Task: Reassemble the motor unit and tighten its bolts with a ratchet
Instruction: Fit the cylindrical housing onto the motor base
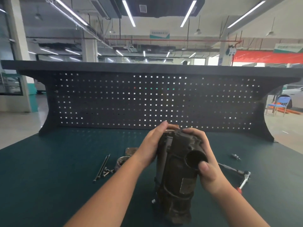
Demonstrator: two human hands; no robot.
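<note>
Both hands are working the motor unit [176, 174] right now, which is standing upright on the green bench top [49, 169], near its front edge and about midway across. The left hand [151, 145] is curling round the upper left side of the dark, grimy housing, fingers reaching over the top. The right hand [205, 163] is gripping the upper right side, fingers wrapped behind, thumb pressing just below the round open socket [196, 158] that is facing the camera; the inside of it is looking dark, and what it contains cannot be told. Left of the unit, two long bolts [102, 167] are lying side by side on the surface, small hardware [107, 172] bunched at their near ends, and a short metal cup-like part [121, 162] is sitting just beside them, its contents too dim to tell. Over to the right, the ratchet [242, 178] is resting untouched, and a small socket piece [236, 156] is lying farther back. Behind everything, the dark pegboard [114, 99] is rising along the rear edge.
</note>
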